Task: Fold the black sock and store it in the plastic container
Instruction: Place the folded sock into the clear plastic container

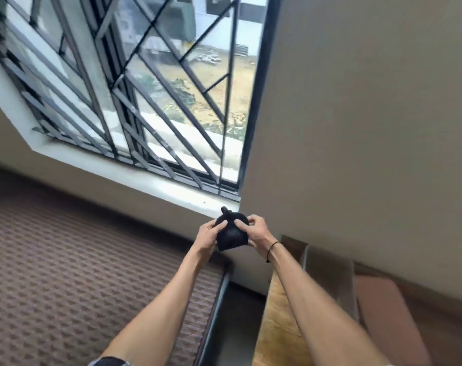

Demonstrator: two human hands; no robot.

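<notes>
Up near the window, both hands, left hand (207, 237) and right hand (256, 231), clutch the bunched black sock (231, 235).

The one camera sits on my head. It looks forward and a bit down, tipped sideways, along my two arms to my left hand (207, 235) and right hand (256, 231), held far out. Behind them it sees the barred window (134, 83) and wall (370, 128).

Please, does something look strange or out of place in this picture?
Nothing looks damaged or spilled. Both hands, left and right, hold the bunched black sock in the air before the window sill. One oddity: no plastic container is in view.
</notes>
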